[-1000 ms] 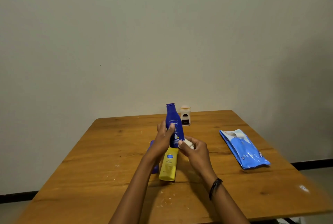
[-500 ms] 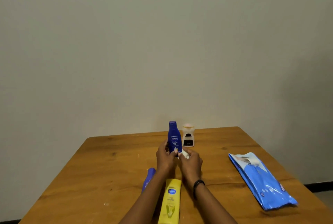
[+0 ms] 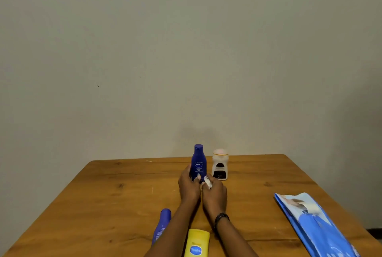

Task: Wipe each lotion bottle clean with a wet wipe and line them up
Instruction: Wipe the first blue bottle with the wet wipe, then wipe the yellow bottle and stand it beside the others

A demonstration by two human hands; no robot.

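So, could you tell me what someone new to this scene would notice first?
Two hands meet at the foot of an upright blue bottle near the table's far edge: the left hand grips it, the right hand pinches a white wipe. A white bottle stands just right of it. Nearer the camera lie a yellow bottle and another blue one, with a blue wipes pack at the right.

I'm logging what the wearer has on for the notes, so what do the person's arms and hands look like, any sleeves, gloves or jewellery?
Both forearms are bare, with no sleeves in view and no gloves. The left hand shows no rings or bands. The right hand has a dark, black-looking wristband around the wrist; whether it is beaded or braided is too small to tell. No rings are visible.
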